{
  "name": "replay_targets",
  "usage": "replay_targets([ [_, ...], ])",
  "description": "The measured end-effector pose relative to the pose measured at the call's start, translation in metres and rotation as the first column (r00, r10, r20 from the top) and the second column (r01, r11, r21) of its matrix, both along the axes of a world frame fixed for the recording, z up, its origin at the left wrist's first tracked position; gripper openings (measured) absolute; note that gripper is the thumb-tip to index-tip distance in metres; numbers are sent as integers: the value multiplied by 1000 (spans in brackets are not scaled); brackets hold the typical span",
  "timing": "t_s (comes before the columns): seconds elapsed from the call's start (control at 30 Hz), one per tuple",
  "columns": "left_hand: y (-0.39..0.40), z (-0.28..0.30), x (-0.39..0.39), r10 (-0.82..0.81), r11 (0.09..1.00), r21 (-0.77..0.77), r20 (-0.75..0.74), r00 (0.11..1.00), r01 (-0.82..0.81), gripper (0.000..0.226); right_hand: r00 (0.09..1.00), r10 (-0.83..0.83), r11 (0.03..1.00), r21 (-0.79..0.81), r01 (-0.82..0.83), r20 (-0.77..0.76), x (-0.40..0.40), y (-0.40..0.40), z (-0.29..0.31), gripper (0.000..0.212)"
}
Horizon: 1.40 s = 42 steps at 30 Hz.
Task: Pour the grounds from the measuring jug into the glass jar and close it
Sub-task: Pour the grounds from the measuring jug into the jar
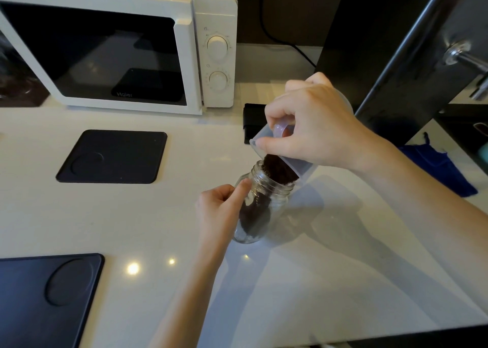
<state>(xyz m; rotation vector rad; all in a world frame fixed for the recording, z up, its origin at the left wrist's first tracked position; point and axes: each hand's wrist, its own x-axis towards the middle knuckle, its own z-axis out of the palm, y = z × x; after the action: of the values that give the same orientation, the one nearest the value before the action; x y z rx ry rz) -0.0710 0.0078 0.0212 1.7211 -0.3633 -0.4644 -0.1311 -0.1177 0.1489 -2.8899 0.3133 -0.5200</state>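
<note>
Head view: right hand wrapped tight around the handle of a clear plastic jug, tipped steeply with its spout down. Directly below that hand, dark grounds spilled from the spout into the open mouth of a glass jar. Left hand clasped against the jar's left side, thumb up near the threaded neck. Jar tilted on the white counter, partly filled. Beyond the left hand, a black mat and a white microwave.
</note>
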Motion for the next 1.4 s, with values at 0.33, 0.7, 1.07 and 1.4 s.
replay_targets([
  [0.33, -1, 0, 0, -2, 1000, -9, -8, 1000, 1, 52, 1000, 7, 1000, 14, -7, -3, 0, -1, 0, 30],
  [0.7, -1, 0, 0, -4, 1000, -20, -19, 1000, 4, 53, 1000, 24, 999, -34, -24, 0, 3, 1, -2, 33],
  [1.07, -2, -2, 1, 0, 1000, -25, -16, 1000, 0, 53, 999, 46, 997, -56, -47, -20, 4, 2, 1, 29],
  [1.4, -1, -1, 0, 9, 999, -40, -30, 1000, -10, 53, 997, 76, 996, -45, -77, -29, 6, 3, 2, 32],
])
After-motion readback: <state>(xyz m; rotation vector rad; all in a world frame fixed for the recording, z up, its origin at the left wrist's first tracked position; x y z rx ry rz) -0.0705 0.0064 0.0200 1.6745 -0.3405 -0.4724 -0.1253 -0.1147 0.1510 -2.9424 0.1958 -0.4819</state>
